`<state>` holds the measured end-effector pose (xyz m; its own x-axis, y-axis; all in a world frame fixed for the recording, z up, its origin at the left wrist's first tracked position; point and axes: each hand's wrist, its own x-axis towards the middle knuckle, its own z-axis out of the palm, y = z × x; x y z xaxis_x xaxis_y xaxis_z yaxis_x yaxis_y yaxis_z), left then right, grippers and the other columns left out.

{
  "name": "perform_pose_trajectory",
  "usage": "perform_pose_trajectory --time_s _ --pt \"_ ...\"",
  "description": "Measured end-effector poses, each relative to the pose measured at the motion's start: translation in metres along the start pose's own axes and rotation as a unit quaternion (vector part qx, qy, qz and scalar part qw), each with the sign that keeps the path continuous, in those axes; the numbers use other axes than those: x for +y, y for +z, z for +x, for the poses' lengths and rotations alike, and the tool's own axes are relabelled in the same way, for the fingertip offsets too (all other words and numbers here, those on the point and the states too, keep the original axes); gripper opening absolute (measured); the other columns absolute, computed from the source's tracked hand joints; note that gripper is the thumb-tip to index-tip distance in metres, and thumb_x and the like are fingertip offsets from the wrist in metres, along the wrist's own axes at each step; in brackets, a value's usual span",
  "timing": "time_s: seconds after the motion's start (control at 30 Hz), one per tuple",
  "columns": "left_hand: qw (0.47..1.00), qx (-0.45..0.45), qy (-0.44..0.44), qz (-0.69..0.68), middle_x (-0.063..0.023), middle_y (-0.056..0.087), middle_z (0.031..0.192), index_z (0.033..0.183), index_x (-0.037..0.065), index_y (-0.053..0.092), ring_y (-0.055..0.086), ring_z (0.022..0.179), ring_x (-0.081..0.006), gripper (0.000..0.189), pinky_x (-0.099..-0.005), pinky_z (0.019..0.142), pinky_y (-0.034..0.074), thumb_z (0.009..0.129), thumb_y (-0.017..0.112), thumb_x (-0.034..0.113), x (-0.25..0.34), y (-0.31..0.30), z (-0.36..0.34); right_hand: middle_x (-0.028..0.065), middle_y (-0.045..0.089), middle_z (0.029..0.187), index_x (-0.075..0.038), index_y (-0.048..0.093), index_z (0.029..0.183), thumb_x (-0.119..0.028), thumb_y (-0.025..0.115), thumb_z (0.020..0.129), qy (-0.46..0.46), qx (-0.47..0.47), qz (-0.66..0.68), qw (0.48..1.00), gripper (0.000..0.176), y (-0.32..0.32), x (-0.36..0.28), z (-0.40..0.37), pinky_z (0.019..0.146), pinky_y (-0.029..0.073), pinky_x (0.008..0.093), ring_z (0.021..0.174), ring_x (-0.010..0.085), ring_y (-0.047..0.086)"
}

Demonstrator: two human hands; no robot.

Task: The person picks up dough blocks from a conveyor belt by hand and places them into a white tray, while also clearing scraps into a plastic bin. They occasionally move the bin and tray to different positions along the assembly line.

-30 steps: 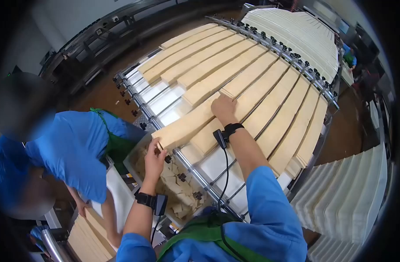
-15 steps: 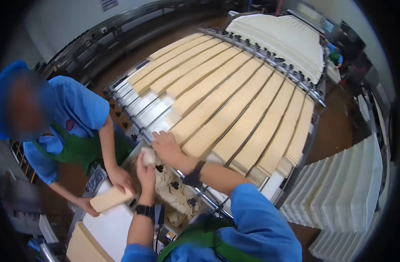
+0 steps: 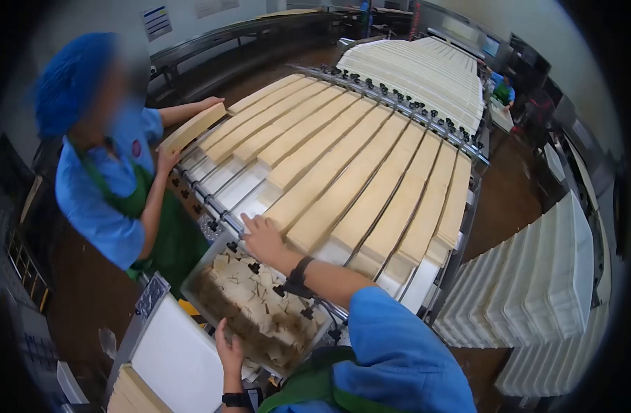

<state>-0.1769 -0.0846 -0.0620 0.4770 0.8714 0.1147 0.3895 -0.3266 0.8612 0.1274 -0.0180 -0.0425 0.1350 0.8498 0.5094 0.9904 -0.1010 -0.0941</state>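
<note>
Grip, right: right hand (image 3: 262, 237) lies open and flat, fingers spread, holding nothing.
Grip, left: left hand (image 3: 229, 352) is pressed to the near wall of the bin (image 3: 200, 267), thumb up against it; the fingers are hidden below, so I cannot tell whether it is closed on the rim.
Strip: the right hand's fingers rest at the near end of one long tan strip (image 3: 315, 182), right at the near rail of the line (image 3: 240, 186).
Bin: sits below and in front of that rail, its far rim tucked under it, filled with tan scraps (image 3: 260, 310).
Wrists: a dark band (image 3: 300, 272) with a cable on the right one, a dark watch (image 3: 234, 399) on the left one.
Writing: a poster (image 3: 157, 22) on the far wall and a round badge (image 3: 135, 148) on the co-worker's shirt both carry print, too small to read.
Co-worker: a person (image 3: 109, 199) in blue with a green apron stands at the left side of the line, holding a slab (image 3: 191, 127) tilted just off its corner.
Edges: strips lie side by side with narrow gaps; a row of black clamps (image 3: 398, 100) crosses the far end.
Open room: bare white belt shows between the left strips' near ends and the rail; a white board (image 3: 178, 358) lies just left of the bin; brown floor (image 3: 505, 199) runs between the line and the stacked white trays (image 3: 550, 289) on the right.
</note>
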Motion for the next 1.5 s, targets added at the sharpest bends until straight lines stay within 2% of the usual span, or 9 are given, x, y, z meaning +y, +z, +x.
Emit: perform_pose_trajectory --time_s 0.23,0.33,0.47,0.53,0.63,0.73,1.03,1.2,1.5 --pt "0.989 0.085 -0.090 -0.080 -0.0171 0.053 0.122 0.128 -0.001 0.042 0.054 0.110 -0.0251 0.049 -0.0345 0.096 0.041 0.079 0.040 -0.007 -0.041 -0.039 -0.063 0.0119 0.053 0.118 -0.006 0.054 0.120 -0.030 0.054 0.082 0.196 -0.086 -0.070 0.974 0.044 0.015 0.011 0.007 0.088 0.037 0.0437 0.102 0.0275 0.050" --pt "0.979 0.157 -0.100 -0.088 -0.0153 0.053 0.120 0.127 0.000 0.044 0.055 0.107 -0.0233 0.047 -0.0330 0.093 0.043 0.080 0.041 -0.007 -0.064 -0.056 -0.090 0.0094 0.048 0.130 -0.008 0.061 0.110 -0.032 0.052 0.086 0.166 -0.178 -0.138 0.960 0.035 0.030 0.014 0.006 0.095 0.034 0.0450 0.119 0.0283 0.042" --pt "0.948 0.279 -0.141 0.057 -0.0167 0.053 0.117 0.124 0.001 0.047 0.052 0.108 -0.0282 0.045 -0.0382 0.094 0.041 0.080 0.048 -0.002 -0.079 -0.113 -0.134 0.0170 0.054 0.120 -0.008 0.066 0.099 -0.019 0.058 0.077 0.082 -0.053 -0.038 0.994 0.027 0.016 -0.036 0.007 0.091 0.034 0.0455 0.110 0.0320 0.049" --pt "0.895 0.349 -0.182 0.211 -0.0215 0.046 0.124 0.127 0.001 0.042 0.044 0.115 -0.0361 0.051 -0.0431 0.096 0.038 0.080 0.057 0.009 -0.110 -0.138 -0.167 0.0161 0.055 0.119 -0.009 0.066 0.098 -0.018 0.059 0.075 0.006 -0.068 0.020 0.997 0.026 0.013 -0.070 -0.007 0.093 0.033 0.0455 0.110 0.0313 0.049" --pt "0.689 0.415 -0.454 0.384 -0.0282 0.036 0.130 0.132 0.000 0.035 0.040 0.116 -0.0442 0.065 -0.0452 0.100 0.032 0.079 0.063 0.026 -0.124 -0.158 -0.191 0.0143 0.056 0.118 -0.010 0.066 0.098 -0.017 0.060 0.074 -0.035 -0.168 0.076 0.982 0.026 0.028 -0.126 -0.019 0.095 0.032 0.0465 0.112 0.0301 0.048" --pt "0.659 0.421 -0.540 0.311 -0.0273 0.032 0.130 0.130 0.001 0.033 0.037 0.115 -0.0454 0.077 -0.0467 0.094 0.038 0.073 0.070 0.035 -0.143 -0.197 -0.216 0.0147 0.055 0.119 -0.010 0.066 0.099 -0.018 0.061 0.074 -0.092 -0.210 0.129 0.965 0.027 0.072 -0.184 -0.035 0.096 0.031 0.0475 0.115 0.0309 0.045" --pt "0.717 0.317 -0.501 0.366 -0.0208 0.045 0.112 0.120 -0.007 0.038 0.050 0.096 -0.0361 0.079 -0.0397 0.077 0.047 0.069 0.070 0.045 -0.167 -0.222 -0.229 0.0186 0.023 0.145 -0.001 0.034 0.135 -0.039 0.058 0.081 -0.143 -0.350 0.120 0.918 0.071 0.109 -0.442 -0.049 0.106 0.021 0.0470 0.134 0.0350 0.020" --pt "0.731 0.279 -0.493 0.380 -0.0193 0.045 0.115 0.125 -0.010 0.038 0.049 0.094 -0.0327 0.086 -0.0377 0.078 0.046 0.072 0.065 0.051 -0.163 -0.224 -0.232 0.0183 0.013 0.149 -0.014 0.031 0.140 -0.047 0.047 0.087 -0.195 -0.351 0.148 0.904 0.064 0.118 -0.561 -0.027 0.105 0.023 0.0473 0.133 0.0347 0.021" --pt "0.741 0.262 -0.500 0.364 -0.0179 0.046 0.114 0.126 -0.009 0.038 0.050 0.093 -0.0302 0.090 -0.0352 0.077 0.046 0.071 0.062 0.058 -0.164 -0.223 -0.234 0.0246 0.008 0.147 -0.015 0.030 0.141 -0.056 0.048 0.081 -0.167 -0.414 0.128 0.885 0.075 0.127 -0.645 -0.010 0.104 0.031 0.0411 0.131 0.0387 0.028"
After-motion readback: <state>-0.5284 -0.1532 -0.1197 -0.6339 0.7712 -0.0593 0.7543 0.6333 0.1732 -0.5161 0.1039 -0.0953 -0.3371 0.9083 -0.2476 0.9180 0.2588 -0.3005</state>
